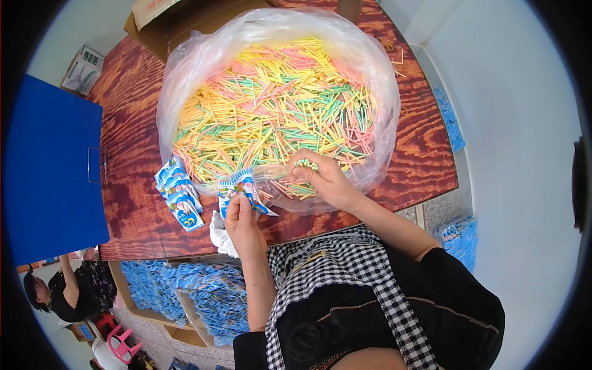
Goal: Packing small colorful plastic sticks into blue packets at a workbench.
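Note:
My left hand [243,229] pinches a small blue-and-white packet [229,190] between thumb and fingers, at the near rim of the big bag. Wrapped in the fingers of my right hand [327,183] is a bundle of thin coloured sticks [306,164], their ends showing above the fist. The hand is over the bag's near right side, a little apart from the packet. A wide clear plastic bag [383,117] lies open before me, full of loose yellow, pink and green sticks [271,114]. Left of the packet, several similar packets [180,192] overlap in a pile.
A crumpled white cloth or tissue [221,235] lies by my left wrist. Behind the bag stands a cardboard box [185,28] on the wood-patterned table [425,135]. A blue panel [55,172] borders the left side. Boxes of blue packets [213,296] stand below; another person [77,290] is lower left.

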`<act>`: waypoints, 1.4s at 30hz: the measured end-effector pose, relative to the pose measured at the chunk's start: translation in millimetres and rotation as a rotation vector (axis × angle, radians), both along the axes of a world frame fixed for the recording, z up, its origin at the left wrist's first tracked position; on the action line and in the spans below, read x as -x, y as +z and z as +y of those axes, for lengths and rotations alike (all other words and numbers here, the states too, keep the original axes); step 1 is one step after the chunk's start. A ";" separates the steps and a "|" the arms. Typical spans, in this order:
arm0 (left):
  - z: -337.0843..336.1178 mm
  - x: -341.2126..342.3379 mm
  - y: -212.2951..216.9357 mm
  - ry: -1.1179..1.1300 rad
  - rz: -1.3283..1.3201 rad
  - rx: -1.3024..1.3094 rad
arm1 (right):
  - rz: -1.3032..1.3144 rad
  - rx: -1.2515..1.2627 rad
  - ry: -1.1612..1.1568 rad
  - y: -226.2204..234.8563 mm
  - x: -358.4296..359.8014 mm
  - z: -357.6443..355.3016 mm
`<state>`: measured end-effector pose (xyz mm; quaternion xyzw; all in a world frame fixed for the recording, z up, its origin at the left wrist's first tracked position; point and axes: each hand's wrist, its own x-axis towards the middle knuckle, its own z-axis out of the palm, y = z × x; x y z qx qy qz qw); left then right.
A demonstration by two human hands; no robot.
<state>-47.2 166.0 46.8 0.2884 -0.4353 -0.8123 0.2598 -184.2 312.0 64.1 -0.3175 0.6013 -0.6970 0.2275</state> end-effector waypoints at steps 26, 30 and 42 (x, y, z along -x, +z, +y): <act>4.7 3.0 -4.4 -0.085 -0.089 0.048 | -0.018 -0.034 0.056 -1.1 -3.2 1.1; 5.8 2.7 -3.8 -0.076 -0.086 0.061 | 0.007 -0.057 0.053 0.7 -3.2 1.5; -0.1 -8.6 -11.0 -0.157 -0.180 0.323 | 0.001 -0.073 0.056 1.7 -5.6 1.2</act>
